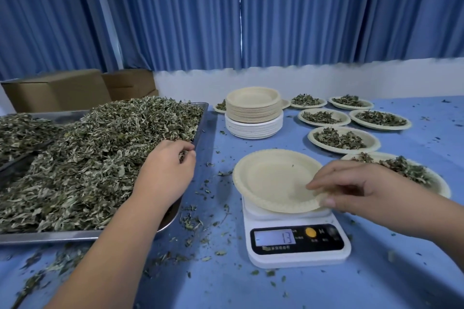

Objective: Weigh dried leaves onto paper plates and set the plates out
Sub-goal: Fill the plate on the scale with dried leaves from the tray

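An empty cream paper plate [271, 178] sits on a white digital scale [296, 243] whose display reads 13. My right hand [356, 188] pinches the plate's near right rim between thumb and fingers. A metal tray [75, 234] at the left is heaped with dried green leaves [88, 158]. My left hand [168, 170] rests at the heap's right edge, its fingers curled around a small bunch of leaves. Several filled paper plates [344, 139] lie on the blue table at the right.
A stack of empty paper plates [253, 113], cream on white, stands behind the scale. Loose leaf bits litter the blue tablecloth [376, 271]. Cardboard boxes [57, 90] sit behind the tray. Blue curtains hang along the back wall.
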The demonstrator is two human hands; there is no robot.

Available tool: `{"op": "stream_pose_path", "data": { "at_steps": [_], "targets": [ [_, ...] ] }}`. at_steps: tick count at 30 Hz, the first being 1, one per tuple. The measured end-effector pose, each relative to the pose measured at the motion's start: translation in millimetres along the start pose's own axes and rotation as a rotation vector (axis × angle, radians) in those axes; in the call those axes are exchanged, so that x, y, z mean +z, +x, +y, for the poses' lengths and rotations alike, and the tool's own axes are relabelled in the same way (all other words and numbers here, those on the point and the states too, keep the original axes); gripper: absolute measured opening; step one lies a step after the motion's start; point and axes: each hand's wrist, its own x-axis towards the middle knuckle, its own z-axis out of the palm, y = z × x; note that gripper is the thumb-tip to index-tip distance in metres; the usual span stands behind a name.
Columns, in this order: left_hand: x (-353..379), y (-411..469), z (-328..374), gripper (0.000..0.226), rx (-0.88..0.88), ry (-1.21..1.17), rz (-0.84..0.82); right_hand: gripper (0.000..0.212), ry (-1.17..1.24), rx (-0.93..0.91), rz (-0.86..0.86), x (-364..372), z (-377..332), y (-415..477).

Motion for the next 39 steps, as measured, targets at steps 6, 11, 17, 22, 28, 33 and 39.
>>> {"op": "stream_pose_path", "data": {
  "at_steps": [6, 11, 17, 22, 28, 33, 39],
  "targets": [
    [1.1, -1.2, 2.0, 0.03, -0.012, 0.026, -0.043, 0.023, 0.058, -0.004, 0.247, -6.3, -0.5, -0.8],
    [2.3, -1.2, 4.2, 0.043, -0.024, 0.115, -0.14, 0.023, 0.087, 0.039, 0.429, -4.0, 7.5, 3.6],
    [11.6, -4.8, 13.3, 0.056, -0.029, 0.285, -0.184, 0.022, 0.07, 0.033, 0.446, -2.4, 11.0, 3.1],
    [13.8, 9.7, 15.4, 0.065, -0.026, 0.529, -0.282, 0.024, 0.108, 0.03, 0.44, -4.5, 13.6, 5.1],
    [8.9, 21.7, 14.0, 0.059, -0.147, 0.299, -0.619, 0.025, 0.118, 0.012, 0.442, -1.7, 16.0, 8.0],
    [0.6, 14.6, 23.3, 0.045, -0.091, 0.443, -0.568, 0.023, 0.136, 0.011, 0.438, -3.7, 17.1, 8.6],
    [-12.2, -0.8, 26.1, 0.051, -0.036, 0.567, -0.427, 0.02, 0.168, 0.04, 0.423, -2.3, 20.4, 7.4]
  ]
}}
